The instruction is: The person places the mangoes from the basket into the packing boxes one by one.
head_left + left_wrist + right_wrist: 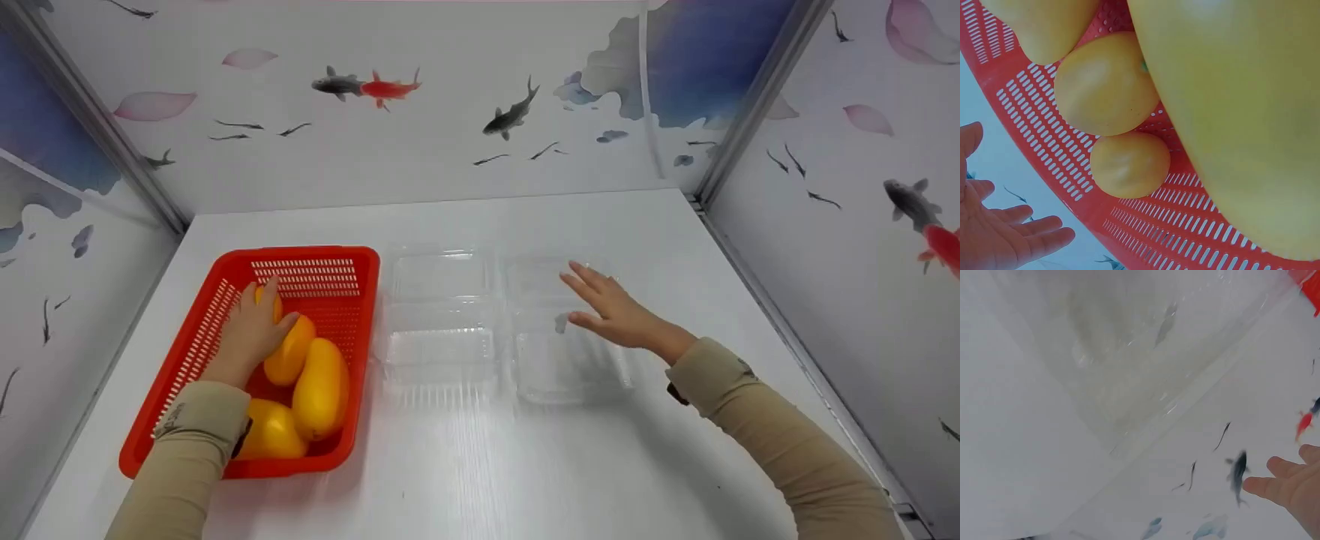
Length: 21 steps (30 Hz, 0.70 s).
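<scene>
My left hand [249, 330] reaches into a red basket [367, 300], over a small yellow fruit [268, 300] by the far left side. In the left wrist view its fingers [1044, 242] are spread and hold nothing; the camera angle hides any contact. Nearer in the basket lie an oval yellow fruit [291, 351], a long mango-like fruit [322, 390] and another yellow fruit [274, 431], partly behind my sleeve. My right hand [615, 311], fingers extended, hovers above a clear plastic box [570, 367], grasping nothing. A second clear box [442, 349] stands beside it, lid folded open.
The white table [465, 472] carries the basket on the left and the boxes in the middle. Printed panels with fish stand along the back [465, 165] and both sides. Metal posts [757, 105] mark the corners.
</scene>
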Each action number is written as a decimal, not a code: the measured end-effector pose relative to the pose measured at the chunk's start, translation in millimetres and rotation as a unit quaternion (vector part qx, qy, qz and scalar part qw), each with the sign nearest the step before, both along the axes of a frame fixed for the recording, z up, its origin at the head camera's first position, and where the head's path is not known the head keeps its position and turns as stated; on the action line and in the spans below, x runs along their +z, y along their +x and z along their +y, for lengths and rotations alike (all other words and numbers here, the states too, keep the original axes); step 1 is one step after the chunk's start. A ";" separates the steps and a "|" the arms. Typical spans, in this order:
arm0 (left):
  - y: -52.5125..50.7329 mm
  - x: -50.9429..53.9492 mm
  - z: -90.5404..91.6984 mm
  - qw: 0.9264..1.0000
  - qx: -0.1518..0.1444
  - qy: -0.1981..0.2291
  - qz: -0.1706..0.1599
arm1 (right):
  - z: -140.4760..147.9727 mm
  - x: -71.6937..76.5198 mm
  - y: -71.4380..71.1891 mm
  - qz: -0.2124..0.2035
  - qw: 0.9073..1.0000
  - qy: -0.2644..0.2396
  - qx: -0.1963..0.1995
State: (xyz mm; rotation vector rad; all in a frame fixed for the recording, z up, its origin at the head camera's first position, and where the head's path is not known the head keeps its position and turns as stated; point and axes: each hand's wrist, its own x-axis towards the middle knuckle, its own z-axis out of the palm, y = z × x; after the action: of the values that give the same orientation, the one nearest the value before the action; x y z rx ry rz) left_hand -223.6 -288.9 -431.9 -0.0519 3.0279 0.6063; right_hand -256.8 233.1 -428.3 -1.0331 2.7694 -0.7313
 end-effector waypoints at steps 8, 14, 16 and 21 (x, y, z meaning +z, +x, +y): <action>8.8 0.2 9.8 0.999 -0.021 -0.034 -0.013 | -29.8 -16.2 29.2 -0.013 0.997 0.048 0.067; 14.1 8.7 20.6 0.994 -0.038 -0.049 -0.095 | -42.7 -28.5 45.8 -0.009 0.990 0.095 0.100; 16.3 12.7 24.3 0.990 -0.046 -0.050 -0.123 | -44.9 -31.6 50.1 -0.008 0.988 0.106 0.107; 25.7 23.3 32.7 0.973 -0.015 0.010 -0.228 | -48.4 -36.9 57.3 -0.006 0.986 0.120 0.117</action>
State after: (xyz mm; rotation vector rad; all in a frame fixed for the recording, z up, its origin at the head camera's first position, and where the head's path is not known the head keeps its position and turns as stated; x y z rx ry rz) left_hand -198.0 -256.2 -408.7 -0.1265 2.5728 0.5352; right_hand -199.6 184.7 -465.2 -1.2628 2.5820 -0.3626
